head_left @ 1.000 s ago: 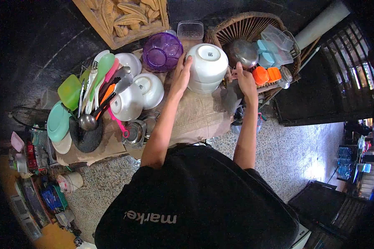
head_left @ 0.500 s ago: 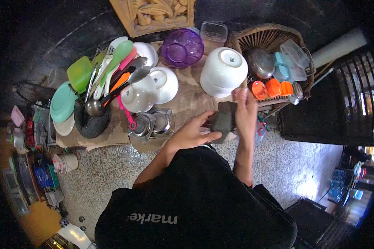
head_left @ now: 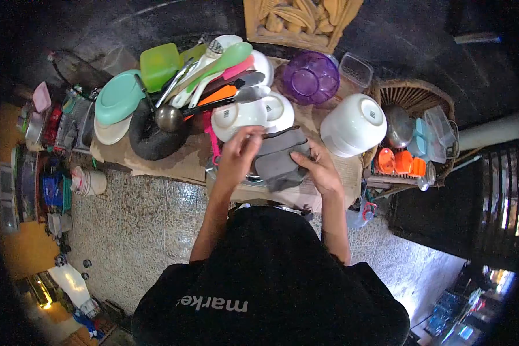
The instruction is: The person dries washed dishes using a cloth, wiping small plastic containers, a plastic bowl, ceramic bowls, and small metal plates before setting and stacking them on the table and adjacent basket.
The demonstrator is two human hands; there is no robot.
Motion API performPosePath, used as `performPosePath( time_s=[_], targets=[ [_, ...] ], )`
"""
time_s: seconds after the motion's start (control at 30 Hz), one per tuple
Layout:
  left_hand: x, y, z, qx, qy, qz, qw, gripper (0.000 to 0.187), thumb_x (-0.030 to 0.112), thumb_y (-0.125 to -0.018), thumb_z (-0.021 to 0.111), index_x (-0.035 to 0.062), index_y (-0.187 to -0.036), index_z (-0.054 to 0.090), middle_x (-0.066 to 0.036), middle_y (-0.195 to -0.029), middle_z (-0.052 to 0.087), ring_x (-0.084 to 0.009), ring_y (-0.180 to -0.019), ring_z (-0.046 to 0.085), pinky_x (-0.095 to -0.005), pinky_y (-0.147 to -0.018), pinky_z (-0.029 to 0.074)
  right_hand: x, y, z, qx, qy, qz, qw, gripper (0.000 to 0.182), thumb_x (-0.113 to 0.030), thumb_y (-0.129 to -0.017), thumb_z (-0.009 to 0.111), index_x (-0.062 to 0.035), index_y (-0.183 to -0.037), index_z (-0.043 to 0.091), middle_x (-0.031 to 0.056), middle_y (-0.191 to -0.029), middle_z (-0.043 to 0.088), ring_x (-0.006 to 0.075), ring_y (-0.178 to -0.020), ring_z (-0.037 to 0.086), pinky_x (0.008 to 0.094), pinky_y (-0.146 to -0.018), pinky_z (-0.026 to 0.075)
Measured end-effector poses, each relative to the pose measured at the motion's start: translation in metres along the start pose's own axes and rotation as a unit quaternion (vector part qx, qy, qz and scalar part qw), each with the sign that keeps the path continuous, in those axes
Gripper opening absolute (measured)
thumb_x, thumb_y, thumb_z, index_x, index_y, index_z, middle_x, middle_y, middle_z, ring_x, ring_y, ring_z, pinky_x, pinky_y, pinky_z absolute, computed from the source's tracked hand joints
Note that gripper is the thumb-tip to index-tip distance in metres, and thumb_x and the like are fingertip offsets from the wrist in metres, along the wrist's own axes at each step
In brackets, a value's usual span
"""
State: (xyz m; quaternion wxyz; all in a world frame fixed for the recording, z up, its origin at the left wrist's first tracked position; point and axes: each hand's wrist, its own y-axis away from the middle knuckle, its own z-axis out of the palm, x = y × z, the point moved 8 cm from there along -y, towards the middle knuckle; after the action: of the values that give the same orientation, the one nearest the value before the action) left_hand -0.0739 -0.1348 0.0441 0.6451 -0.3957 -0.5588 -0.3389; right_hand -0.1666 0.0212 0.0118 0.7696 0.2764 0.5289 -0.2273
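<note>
A dark grey folded cloth (head_left: pixel 279 158) is held up in front of me, over the near edge of the table. My right hand (head_left: pixel 322 168) grips its right side, with the thumb lying on top of the fabric. My left hand (head_left: pixel 239 154) is curled at the cloth's upper left edge, its fingers pinched together there. Just beyond the cloth, two white bowls (head_left: pixel 234 120) sit upside down. Steel-topped containers beneath the cloth are mostly hidden by it. To the right of my right hand stands a stack of upturned white bowls (head_left: pixel 352 128).
Spoons and spatulas, including a green spoon (head_left: pixel 234 57), are heaped at the left beside a steel ladle (head_left: pixel 170 119), a dark stone mortar (head_left: pixel 150 144) and a teal plate (head_left: pixel 118 98). A purple bowl (head_left: pixel 311 78) stands behind. Orange cups (head_left: pixel 403 162) fill a wicker basket (head_left: pixel 438 95) at right.
The grey cloth has moved left and opened out wider. My left hand has gone to its upper left edge, and my right hand now grips its right side. The view has shifted.
</note>
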Motion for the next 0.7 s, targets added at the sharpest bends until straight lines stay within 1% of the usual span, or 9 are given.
performPosePath(
  time_s=[0.07, 0.2, 0.27, 0.3, 0.4, 0.47, 0.5, 0.6, 0.7],
  targets=[
    [-0.011, 0.002, -0.05, 0.15, -0.045, -0.083, 0.984, 0.026, 0.015, -0.092, 0.061, 0.0006, -0.114, 0.059, -0.005, -0.103, 0.064, -0.0127, -0.089, 0.06, -0.0267, -0.078, 0.048, -0.01, -0.011, 0.008, -0.001, 0.009, -0.021, 1.0, 0.032, -0.014, -0.088, 0.065, 0.0024, -0.115, 0.062, 0.0054, -0.107, 0.064, 0.015, -0.097, 0.056, 0.0276, -0.089, 0.042],
    [-0.047, 0.005, -0.113, 0.185, 0.001, -0.05, 0.982, 0.025, 0.014, -0.091, 0.061, 0.0003, -0.112, 0.06, -0.007, -0.104, 0.064, -0.0133, -0.089, 0.06, -0.0269, -0.077, 0.049, -0.009, -0.043, 0.0, 0.04, 0.059, -0.06, 0.996, 0.031, -0.027, -0.092, 0.057, -0.001, -0.106, 0.067, 0.0026, -0.098, 0.062, 0.0135, -0.089, 0.054, 0.0271, -0.081, 0.041],
    [-0.067, 0.005, -0.13, 0.212, -0.085, -0.051, 0.972, 0.028, 0.013, -0.091, 0.062, -0.0004, -0.115, 0.058, -0.007, -0.103, 0.064, -0.0139, -0.089, 0.061, -0.0264, -0.077, 0.049, 0.009, -0.064, -0.004, 0.069, 0.176, -0.014, 0.982, 0.033, -0.029, -0.091, 0.061, -0.0006, -0.105, 0.068, 0.0041, -0.091, 0.063, 0.013, -0.084, 0.054, 0.0271, -0.079, 0.042],
    [-0.062, 0.004, -0.127, 0.214, -0.084, -0.05, 0.972, 0.028, 0.013, -0.091, 0.062, -0.0004, -0.115, 0.058, -0.007, -0.103, 0.064, -0.0139, -0.089, 0.061, -0.0264, -0.077, 0.049, 0.001, -0.066, 0.005, 0.075, 0.241, -0.001, 0.968, 0.038, -0.032, -0.089, 0.064, 0.0018, -0.105, 0.067, 0.0062, -0.085, 0.066, 0.0134, -0.079, 0.057, 0.0283, -0.075, 0.045],
    [-0.07, -0.001, -0.117, 0.212, -0.015, -0.099, 0.972, 0.034, 0.013, -0.09, 0.064, -0.002, -0.119, 0.055, -0.009, -0.103, 0.062, -0.0167, -0.093, 0.06, -0.0278, -0.081, 0.048, 0.002, -0.079, 0.018, 0.073, 0.273, -0.027, 0.959, 0.045, -0.036, -0.086, 0.067, 0.0046, -0.106, 0.066, 0.0093, -0.083, 0.068, 0.0143, -0.075, 0.061, 0.0298, -0.07, 0.048],
    [-0.08, -0.014, -0.118, 0.162, -0.133, 0.036, 0.977, 0.043, 0.016, -0.09, 0.065, -0.0032, -0.125, 0.05, -0.011, -0.109, 0.061, -0.0198, -0.098, 0.059, -0.0299, -0.087, 0.046, 0.008, -0.088, 0.019, 0.081, 0.29, -0.024, 0.953, 0.048, -0.037, -0.085, 0.069, 0.0056, -0.105, 0.066, 0.0103, -0.081, 0.069, 0.0149, -0.076, 0.062, 0.03, -0.07, 0.048],
    [-0.082, -0.017, -0.116, 0.15, -0.129, 0.022, 0.98, 0.048, 0.019, -0.09, 0.066, -0.0032, -0.128, 0.047, -0.014, -0.116, 0.059, -0.0216, -0.105, 0.057, -0.0323, -0.093, 0.044, 0.007, -0.09, 0.022, 0.09, 0.305, -0.021, 0.948, 0.05, -0.039, -0.084, 0.07, 0.0065, -0.105, 0.066, 0.0113, -0.08, 0.069, 0.0155, -0.077, 0.063, 0.0302, -0.069, 0.049],
    [-0.09, -0.023, -0.111, 0.129, -0.048, -0.032, 0.99, 0.054, 0.021, -0.089, 0.067, -0.0033, -0.132, 0.045, -0.016, -0.122, 0.058, -0.0212, -0.11, 0.056, -0.033, -0.096, 0.043, 0.004, -0.091, 0.033, 0.077, 0.287, 0.009, 0.955, 0.054, -0.041, -0.081, 0.072, 0.0079, -0.104, 0.065, 0.0117, -0.079, 0.068, 0.0156, -0.075, 0.062, 0.0298, -0.069, 0.048],
    [-0.069, -0.02, -0.101, 0.159, -0.082, -0.08, 0.981, 0.061, 0.024, -0.088, 0.069, -0.0038, -0.135, 0.043, -0.016, -0.124, 0.058, -0.0211, -0.113, 0.055, -0.0331, -0.097, 0.042, 0.011, -0.102, 0.031, 0.064, 0.31, 0.038, 0.948, 0.053, -0.04, -0.084, 0.07, 0.0093, -0.103, 0.065, 0.0106, -0.082, 0.068, 0.0158, -0.076, 0.061, 0.0292, -0.07, 0.047]
  ],
)
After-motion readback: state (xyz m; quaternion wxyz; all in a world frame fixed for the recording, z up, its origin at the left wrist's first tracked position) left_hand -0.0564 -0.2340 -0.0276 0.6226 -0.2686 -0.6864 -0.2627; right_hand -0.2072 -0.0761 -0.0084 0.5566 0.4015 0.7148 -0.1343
